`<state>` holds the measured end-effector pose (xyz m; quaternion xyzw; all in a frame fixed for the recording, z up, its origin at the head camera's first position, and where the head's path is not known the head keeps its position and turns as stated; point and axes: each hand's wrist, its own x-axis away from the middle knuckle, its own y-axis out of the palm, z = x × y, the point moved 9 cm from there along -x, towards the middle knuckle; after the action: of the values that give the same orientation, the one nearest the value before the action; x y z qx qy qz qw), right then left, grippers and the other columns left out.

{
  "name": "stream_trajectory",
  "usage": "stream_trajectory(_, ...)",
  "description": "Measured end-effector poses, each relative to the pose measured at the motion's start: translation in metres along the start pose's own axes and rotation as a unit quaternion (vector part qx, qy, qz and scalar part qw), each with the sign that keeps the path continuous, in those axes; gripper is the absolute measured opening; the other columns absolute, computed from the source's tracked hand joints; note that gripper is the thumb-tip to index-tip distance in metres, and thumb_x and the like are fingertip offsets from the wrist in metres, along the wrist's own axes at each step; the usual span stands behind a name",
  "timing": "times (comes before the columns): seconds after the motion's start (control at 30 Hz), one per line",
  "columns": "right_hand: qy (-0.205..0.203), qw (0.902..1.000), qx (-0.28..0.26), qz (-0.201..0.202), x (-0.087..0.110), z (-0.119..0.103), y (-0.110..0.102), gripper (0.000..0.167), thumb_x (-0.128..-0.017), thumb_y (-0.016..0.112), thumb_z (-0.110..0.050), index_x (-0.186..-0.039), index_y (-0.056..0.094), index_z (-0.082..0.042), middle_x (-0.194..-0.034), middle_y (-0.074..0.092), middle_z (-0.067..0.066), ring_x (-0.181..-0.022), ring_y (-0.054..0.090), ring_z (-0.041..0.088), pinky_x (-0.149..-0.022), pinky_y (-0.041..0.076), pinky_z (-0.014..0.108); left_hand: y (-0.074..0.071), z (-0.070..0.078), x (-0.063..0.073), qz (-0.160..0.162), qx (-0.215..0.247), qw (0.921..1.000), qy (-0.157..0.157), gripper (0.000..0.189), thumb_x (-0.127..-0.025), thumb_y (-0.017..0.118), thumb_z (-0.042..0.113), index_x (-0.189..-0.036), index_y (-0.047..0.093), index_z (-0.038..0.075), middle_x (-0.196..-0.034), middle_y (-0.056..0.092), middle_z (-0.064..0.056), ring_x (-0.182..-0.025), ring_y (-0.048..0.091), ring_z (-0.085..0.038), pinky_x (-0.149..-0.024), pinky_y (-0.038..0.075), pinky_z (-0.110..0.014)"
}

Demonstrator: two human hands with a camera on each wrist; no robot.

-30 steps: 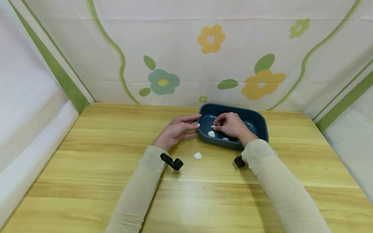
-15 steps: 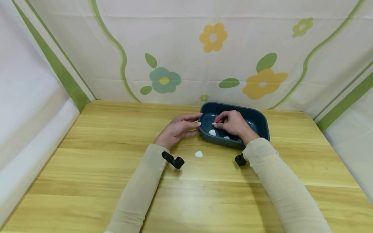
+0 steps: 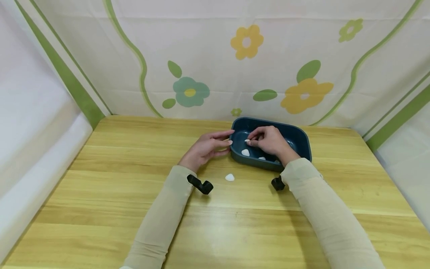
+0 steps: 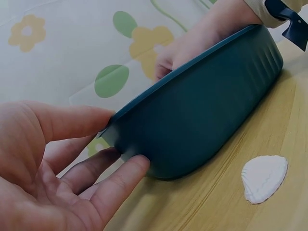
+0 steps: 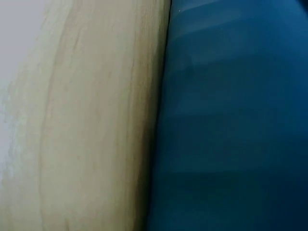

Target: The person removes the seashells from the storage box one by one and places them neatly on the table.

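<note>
A dark blue plastic basin stands near the back of the wooden table. My left hand touches its left end; in the left wrist view the fingertips rest on the outer wall and rim with the fingers fairly straight. Inside the basin, my right hand pinches a small white seashell between thumb and fingers, low over the floor. Another white shell lies just in front of it, and a further shell shows by the front wall. The right wrist view has only the basin's ribbed side, hiding that hand.
One loose white shell with a ridged edge lies on the table in front of the basin. A flowered curtain hangs close behind the table's back edge. Black camera mounts stick out from both wrists.
The right hand has shifted slightly toward the back of the basin with the pinched shell. The left hand stays at the basin's end. The whole head view has drifted a little.
</note>
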<state>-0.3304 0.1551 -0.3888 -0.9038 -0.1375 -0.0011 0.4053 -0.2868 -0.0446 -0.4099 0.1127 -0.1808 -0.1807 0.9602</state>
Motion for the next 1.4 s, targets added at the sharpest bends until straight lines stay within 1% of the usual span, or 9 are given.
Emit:
stream_trajectory(0.2,0.002,0.9999,-0.013,-0.005,0.003,-0.004,-0.002,0.023,-0.101,0.078,-0.030,-0.115,0.080,-0.012,-0.107,0.075,0.011,-0.087,0.065,0.024,-0.076,0.057,0.032,0.000,0.000,0.001,0.005,-0.011,0.9999,-0.006,0.051,-0.103,0.071,0.006,-0.153,0.063,0.015,-0.162,0.055,-0.004,-0.149,0.055,-0.028,-0.118,0.053,-0.047)
stream_trajectory(0.33,0.003,0.9997,-0.022,-0.014,0.006,-0.010,-0.003,0.022,-0.102,0.077,-0.028,-0.116,0.078,-0.012,-0.105,0.075,0.012,-0.080,0.067,0.025,-0.069,0.061,0.032,0.000,0.001,0.001,0.007,-0.017,0.9998,-0.004,0.051,-0.104,0.071,0.006,-0.153,0.063,0.014,-0.162,0.056,-0.005,-0.147,0.056,-0.027,-0.117,0.053,-0.048)
stream_trajectory(0.5,-0.006,0.9997,-0.023,-0.002,0.012,-0.024,-0.011,0.020,-0.103,0.076,-0.029,-0.116,0.078,-0.014,-0.101,0.075,0.011,-0.074,0.067,0.030,-0.064,0.060,0.034,-0.001,0.000,0.001,0.010,-0.017,0.9998,-0.003,0.049,-0.104,0.071,0.006,-0.152,0.064,0.014,-0.160,0.057,-0.004,-0.145,0.058,-0.026,-0.117,0.054,-0.049)
stream_trajectory(0.73,-0.013,0.9995,-0.014,0.024,0.034,-0.046,-0.027,0.021,-0.104,0.075,-0.030,-0.118,0.078,-0.015,-0.105,0.075,0.010,-0.090,0.072,0.032,-0.070,0.063,0.034,0.000,0.000,0.001,0.005,-0.010,0.9999,-0.005,0.048,-0.103,0.071,0.006,-0.150,0.066,0.015,-0.160,0.057,-0.003,-0.145,0.058,-0.026,-0.117,0.054,-0.048)
stream_trajectory(0.93,-0.016,0.9988,-0.031,0.035,0.043,-0.053,-0.032,0.021,-0.104,0.075,-0.027,-0.118,0.078,-0.012,-0.104,0.074,0.011,-0.095,0.071,0.038,-0.077,0.067,0.046,-0.001,0.001,0.001,0.006,-0.009,0.9999,-0.001,0.049,-0.104,0.070,0.005,-0.151,0.065,0.015,-0.161,0.056,-0.004,-0.146,0.057,-0.026,-0.117,0.053,-0.049)
stream_trajectory(1.03,-0.023,0.9986,-0.032,0.036,0.043,-0.054,-0.031,0.020,-0.104,0.075,-0.027,-0.117,0.078,-0.012,-0.103,0.075,0.011,-0.092,0.071,0.037,-0.078,0.067,0.048,-0.001,0.000,0.002,0.004,-0.008,1.0000,0.001,0.049,-0.104,0.070,0.005,-0.152,0.064,0.013,-0.161,0.056,-0.004,-0.147,0.056,-0.026,-0.118,0.053,-0.049)
stream_trajectory(1.2,-0.034,0.9983,-0.026,0.040,0.049,-0.055,-0.032,0.019,-0.103,0.076,-0.027,-0.115,0.079,-0.013,-0.102,0.076,0.010,-0.085,0.072,0.031,-0.072,0.067,0.040,-0.001,0.000,0.001,0.004,-0.006,1.0000,0.003,0.049,-0.104,0.070,0.005,-0.152,0.064,0.013,-0.162,0.056,-0.004,-0.147,0.056,-0.027,-0.117,0.053,-0.050)
stream_trajectory(1.3,-0.037,0.9977,-0.028,0.050,0.057,-0.056,-0.035,0.018,-0.102,0.077,-0.029,-0.115,0.080,-0.016,-0.100,0.077,0.008,-0.080,0.072,0.030,-0.068,0.063,0.035,-0.001,0.000,0.001,0.007,-0.007,0.9999,0.002,0.049,-0.103,0.071,0.005,-0.152,0.064,0.013,-0.162,0.056,-0.004,-0.147,0.057,-0.027,-0.117,0.054,-0.049)
stream_trajectory(1.4,-0.038,0.9973,-0.030,0.055,0.069,-0.056,-0.036,0.018,-0.102,0.078,-0.031,-0.114,0.080,-0.019,-0.098,0.077,0.007,-0.078,0.073,0.028,-0.067,0.061,0.034,-0.001,0.000,0.000,0.010,-0.011,0.9999,0.000,0.048,-0.103,0.071,0.006,-0.150,0.066,0.015,-0.162,0.056,-0.002,-0.146,0.057,-0.026,-0.116,0.054,-0.048)
